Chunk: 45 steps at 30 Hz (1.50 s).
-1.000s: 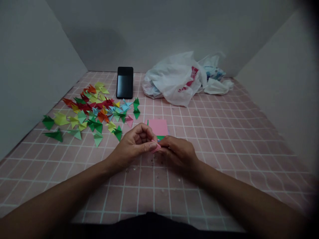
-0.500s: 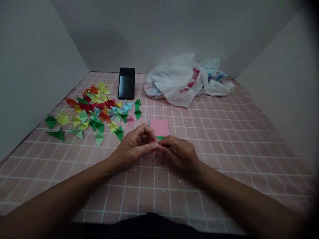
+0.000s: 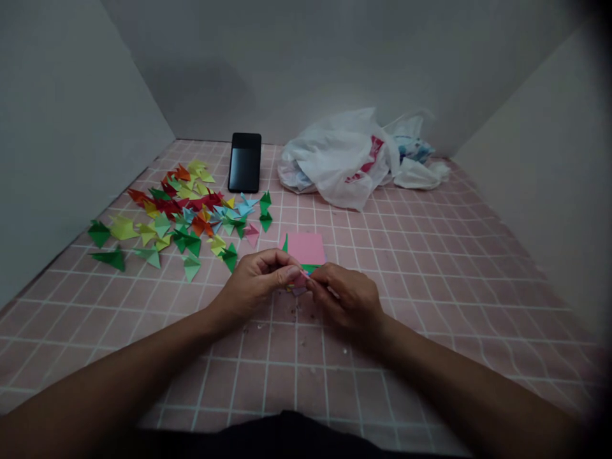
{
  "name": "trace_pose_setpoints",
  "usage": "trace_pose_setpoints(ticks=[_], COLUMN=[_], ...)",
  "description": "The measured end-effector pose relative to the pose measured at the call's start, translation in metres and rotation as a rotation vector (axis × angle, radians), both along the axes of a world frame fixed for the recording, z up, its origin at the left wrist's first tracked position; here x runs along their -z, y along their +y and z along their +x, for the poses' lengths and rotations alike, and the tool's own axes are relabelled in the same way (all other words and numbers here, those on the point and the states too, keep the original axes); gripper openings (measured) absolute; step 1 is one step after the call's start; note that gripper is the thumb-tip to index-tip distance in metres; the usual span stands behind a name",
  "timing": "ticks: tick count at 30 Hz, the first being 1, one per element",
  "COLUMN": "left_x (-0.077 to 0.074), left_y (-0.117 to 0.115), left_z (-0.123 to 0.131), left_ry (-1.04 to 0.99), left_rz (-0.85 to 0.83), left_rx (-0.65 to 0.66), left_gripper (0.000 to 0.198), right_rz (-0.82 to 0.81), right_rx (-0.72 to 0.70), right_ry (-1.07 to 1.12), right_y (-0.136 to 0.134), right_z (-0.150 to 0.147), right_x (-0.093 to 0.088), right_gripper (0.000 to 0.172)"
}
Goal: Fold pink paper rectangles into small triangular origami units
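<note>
A small folded piece of pink paper point(image 3: 303, 275) is pinched between my two hands, mostly covered by the fingers. My left hand point(image 3: 262, 274) grips its left side between thumb and forefinger. From the right, my right hand point(image 3: 347, 293) pinches the other end with thumb and curled forefinger. Just beyond the fingertips lies a stack of square paper point(image 3: 306, 247), pink on top with green edges showing; my hands hide its near side. Many folded paper cranes point(image 3: 186, 239) in green, yellow, red, orange and blue are spread to the left, with a pink one point(image 3: 251, 234) nearest the stack.
A black smartphone point(image 3: 245, 162) stands tilted up near the back wall. Right of it lies a crumpled white plastic bag point(image 3: 339, 156) with red print, and another bag point(image 3: 414, 159) behind. A pink checked cloth point(image 3: 430, 255) covers the surface, with tiny scraps near my hands.
My left fingers have closed in, with the thumb now pressing flatter on the pink paper. Less of the paper shows. The view has shifted slightly; the other things lie as before.
</note>
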<state>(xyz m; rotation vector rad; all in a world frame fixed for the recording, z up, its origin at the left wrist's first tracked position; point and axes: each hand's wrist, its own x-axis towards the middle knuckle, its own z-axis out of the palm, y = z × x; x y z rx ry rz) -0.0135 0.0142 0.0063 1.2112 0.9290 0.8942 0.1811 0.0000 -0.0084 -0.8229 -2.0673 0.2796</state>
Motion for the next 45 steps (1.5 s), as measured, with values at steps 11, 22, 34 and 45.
trace_pose_setpoints(ticks=[11, 22, 34, 45], left_x=[-0.005, -0.001, 0.004, 0.001], left_y=[0.0, 0.001, -0.001, -0.005], left_z=[-0.002, -0.001, 0.002, 0.001], left_ry=[0.159, 0.253, 0.023, 0.27], left_rz=[0.224, 0.275, 0.113, 0.646], left_rx=[0.012, 0.084, 0.123, -0.106], left_gripper=[0.015, 0.016, 0.019, 0.011], right_rz=[-0.18, -0.43, -0.702, -0.657], right_rx=[-0.06, -0.058, -0.01, -0.07], right_ry=[0.037, 0.09, 0.432, 0.441], right_y=[0.001, 0.0, 0.001, 0.002], right_z=[-0.002, -0.002, -0.003, -0.005], right_x=[-0.002, -0.003, 0.004, 0.004], right_gripper=[0.015, 0.022, 0.02, 0.011])
